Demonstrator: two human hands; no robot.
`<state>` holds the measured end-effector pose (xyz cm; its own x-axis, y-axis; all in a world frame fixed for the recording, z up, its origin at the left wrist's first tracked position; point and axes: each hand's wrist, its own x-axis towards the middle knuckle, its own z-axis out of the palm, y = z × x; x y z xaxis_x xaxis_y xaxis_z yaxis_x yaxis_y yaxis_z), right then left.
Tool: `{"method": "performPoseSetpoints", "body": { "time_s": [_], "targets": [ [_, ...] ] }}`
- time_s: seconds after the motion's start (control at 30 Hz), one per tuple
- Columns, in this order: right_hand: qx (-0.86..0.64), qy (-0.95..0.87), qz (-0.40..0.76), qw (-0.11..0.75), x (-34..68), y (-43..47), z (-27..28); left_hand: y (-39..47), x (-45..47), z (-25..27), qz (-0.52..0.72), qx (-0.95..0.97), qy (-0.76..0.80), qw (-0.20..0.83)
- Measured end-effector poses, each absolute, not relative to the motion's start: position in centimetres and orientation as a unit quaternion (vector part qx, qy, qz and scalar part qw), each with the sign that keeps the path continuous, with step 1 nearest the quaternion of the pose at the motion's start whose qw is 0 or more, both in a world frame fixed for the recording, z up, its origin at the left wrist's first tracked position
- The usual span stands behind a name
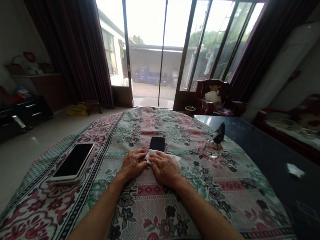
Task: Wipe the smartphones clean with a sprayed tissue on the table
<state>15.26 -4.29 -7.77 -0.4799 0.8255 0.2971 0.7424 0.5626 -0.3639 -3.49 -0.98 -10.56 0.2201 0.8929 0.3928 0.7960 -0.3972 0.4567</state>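
A dark smartphone (157, 143) lies flat on the flowered tablecloth in front of me, its near end hidden under my right hand and a white tissue. My right hand (164, 168) presses the tissue (176, 159) down on the phone, fingers pointing forward. Along the phone's left edge, my left hand (132, 164) has its fingers curled and its fingertips against the phone and tissue. To the left rests a larger white-framed tablet (73, 160) with a black screen, apparently on top of another flat thing. On the right stands a clear glass spray bottle (213, 148) with a black trigger head.
The patterned cloth (158, 205) covers a round table. A dark glossy table (268, 154) adjoins it on the right, with a crumpled white tissue (295, 170) on it. Beyond are a wooden chair (213, 94), glass doors (155, 51) and a small stool (93, 106).
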Motion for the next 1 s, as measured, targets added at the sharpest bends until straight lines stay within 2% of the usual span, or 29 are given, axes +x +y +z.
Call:
{"method": "performPoseSetpoints", "body": {
  "time_s": [0.3, 0.7, 1.0],
  "targets": [
    [-0.459, -0.855, 0.074, 0.231, 15.3, -4.9, -7.2, -1.2, -3.5, -10.4, 0.301, 0.787, 0.532, 0.083],
    [-0.437, -0.861, 0.079, 0.246, 15.9, 1.7, -7.4, -1.0, -3.2, -10.3, 0.287, 0.774, 0.557, 0.095],
    [-0.493, -0.846, 0.067, 0.193, 15.7, 7.6, -7.5, -0.9, -3.1, -10.4, 0.289, 0.769, 0.561, 0.100]
  ]
}}
